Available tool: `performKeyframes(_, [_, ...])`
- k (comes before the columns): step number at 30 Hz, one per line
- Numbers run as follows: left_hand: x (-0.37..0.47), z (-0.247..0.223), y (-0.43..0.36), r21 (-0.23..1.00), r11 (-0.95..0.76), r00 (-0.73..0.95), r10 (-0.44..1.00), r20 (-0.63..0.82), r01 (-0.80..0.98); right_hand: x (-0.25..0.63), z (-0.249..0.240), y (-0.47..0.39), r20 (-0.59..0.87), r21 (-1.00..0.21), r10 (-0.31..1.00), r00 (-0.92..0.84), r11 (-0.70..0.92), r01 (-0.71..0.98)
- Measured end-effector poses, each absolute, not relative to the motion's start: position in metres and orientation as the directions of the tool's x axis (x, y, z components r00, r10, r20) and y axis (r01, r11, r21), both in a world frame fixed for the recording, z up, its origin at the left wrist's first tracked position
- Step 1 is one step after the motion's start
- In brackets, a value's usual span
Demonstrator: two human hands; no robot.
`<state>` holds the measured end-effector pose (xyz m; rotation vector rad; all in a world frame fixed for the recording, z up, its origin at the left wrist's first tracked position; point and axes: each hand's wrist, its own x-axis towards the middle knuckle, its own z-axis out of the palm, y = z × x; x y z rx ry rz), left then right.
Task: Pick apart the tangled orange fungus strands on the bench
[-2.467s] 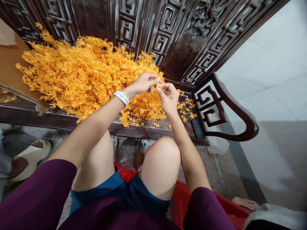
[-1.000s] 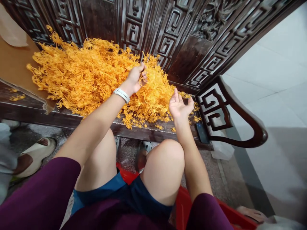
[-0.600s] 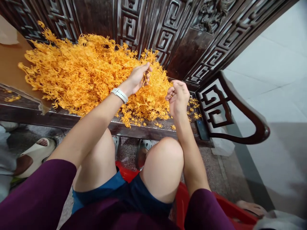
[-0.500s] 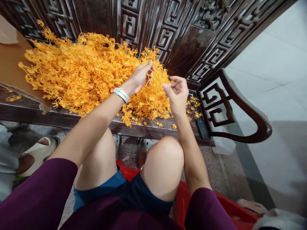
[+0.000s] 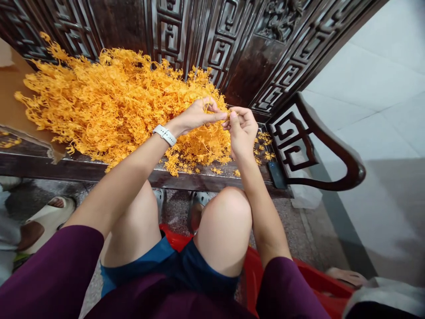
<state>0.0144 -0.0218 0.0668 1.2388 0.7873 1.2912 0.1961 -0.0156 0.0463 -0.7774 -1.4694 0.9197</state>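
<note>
A big heap of orange plastic pieces (image 5: 116, 97), thin stems with spiky, flower-like ends, lies on the dark wooden bench (image 5: 84, 167). Over its right end, my left hand (image 5: 202, 116) pinches one of these orange stems between thumb and fingers. My right hand (image 5: 244, 130) meets it there, fingertips and thumb closed at the small orange end of that piece. The fingertips of both hands almost touch, and they partly cover the piece. A white watch (image 5: 165, 135) is on my left wrist.
Loose orange bits (image 5: 264, 146) lie right of my right hand, near a dark phone (image 5: 276, 174) and the curved armrest (image 5: 357, 173). Brown cardboard (image 5: 13, 102) sits under the heap's left side. Another person's sandalled foot (image 5: 49, 217) is at left. Below me is a red stool (image 5: 254, 274).
My left hand has moved down and right, its thumb now reaching my right fingertips. The hands were apart and now come together on the orange piece. The view has shifted slightly.
</note>
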Motion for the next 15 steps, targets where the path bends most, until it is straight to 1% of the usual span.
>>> performKeyframes(3, [0.012, 0.065, -0.022, 0.956, -0.133, 0.254, 0.946, 0.201, -0.262, 0.196, 0.045, -0.015, 0.467, -0.884, 0.880, -0.088, 0.465, -0.040])
performKeyframes(6, [0.008, 0.060, -0.016, 0.975, -0.140, 0.305, 0.934, 0.189, -0.174, 0.195, 0.044, -0.014, 0.470, -0.882, 0.878, -0.085, 0.466, -0.066])
performKeyframes(9, [0.003, 0.055, -0.009, 0.959, -0.282, 0.375, 0.886, 0.274, -0.034, 0.196, 0.041, -0.010, 0.486, -0.872, 0.871, -0.067, 0.479, -0.102])
performKeyframes(12, [-0.002, 0.056, -0.007, 0.907, -0.419, 0.432, 0.827, 0.359, 0.048, 0.198, 0.037, -0.006, 0.494, -0.865, 0.869, -0.030, 0.488, -0.116])
performKeyframes(14, [-0.003, 0.057, -0.010, 0.897, -0.436, 0.464, 0.812, 0.354, 0.078, 0.199, 0.035, -0.004, 0.494, -0.865, 0.869, -0.024, 0.488, -0.118])
performKeyframes(15, [-0.002, 0.057, -0.011, 0.907, -0.414, 0.458, 0.824, 0.334, 0.084, 0.199, 0.034, -0.003, 0.497, -0.863, 0.867, -0.024, 0.491, -0.120])
